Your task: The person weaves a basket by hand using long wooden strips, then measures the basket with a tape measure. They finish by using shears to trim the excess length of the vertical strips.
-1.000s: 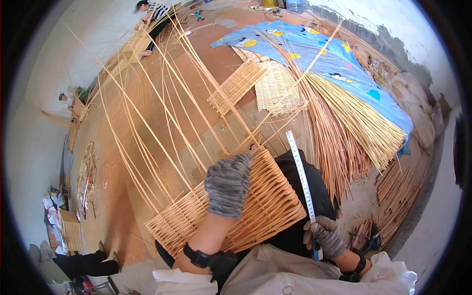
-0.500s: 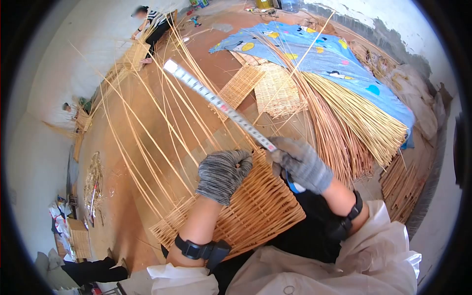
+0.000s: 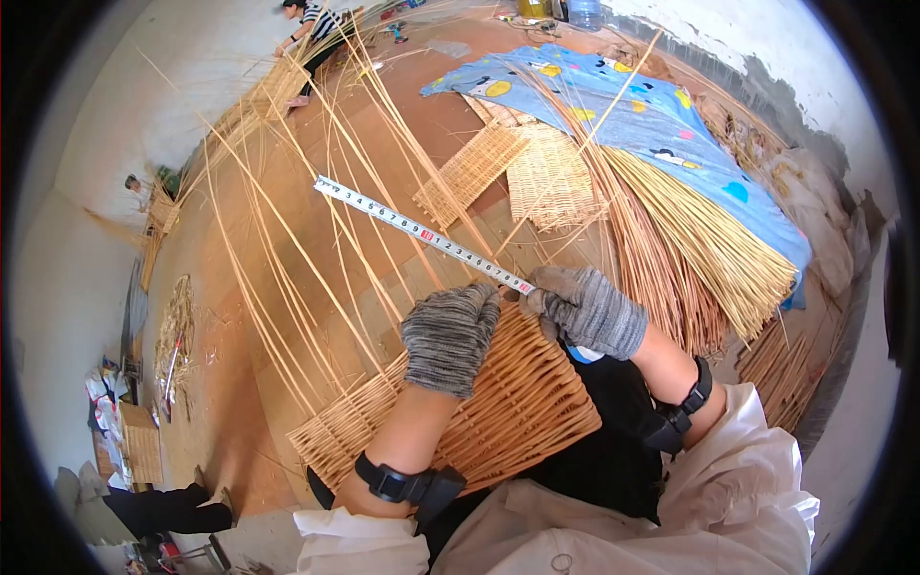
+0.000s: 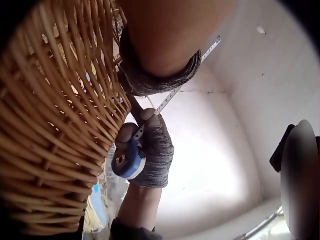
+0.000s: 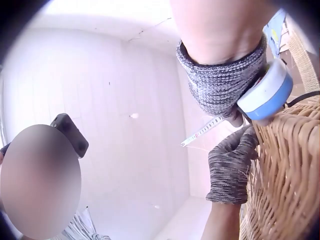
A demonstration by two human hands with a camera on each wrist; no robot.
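Observation:
A partly woven wicker panel (image 3: 522, 412) lies over the person's lap, long loose stakes running out from its far side. My left hand (image 3: 450, 340), in a grey knitted glove, grips the panel's upper edge near the corner; in the right wrist view its fingers (image 5: 245, 145) bend over that edge. Close beside it, my right hand (image 3: 591, 311), gloved alike, holds a tape measure, whose blue-and-white case (image 5: 267, 95) sits against the palm. From the right thumb the printed blade (image 3: 426, 235) stretches out to the upper left, passing just above the left hand.
Bundles of peeled rods (image 3: 700, 240) and reddish rods (image 3: 661, 268) lie to the right, partly under a blue patterned cloth (image 3: 613, 105). Finished woven panels (image 3: 546, 177) rest on the floor ahead. Another person (image 3: 316, 34) works at the far left.
My right hand has come up from the lower right to the panel's upper corner with the tape measure. Its blade has swung from upright to slanting left. The left hand keeps its place.

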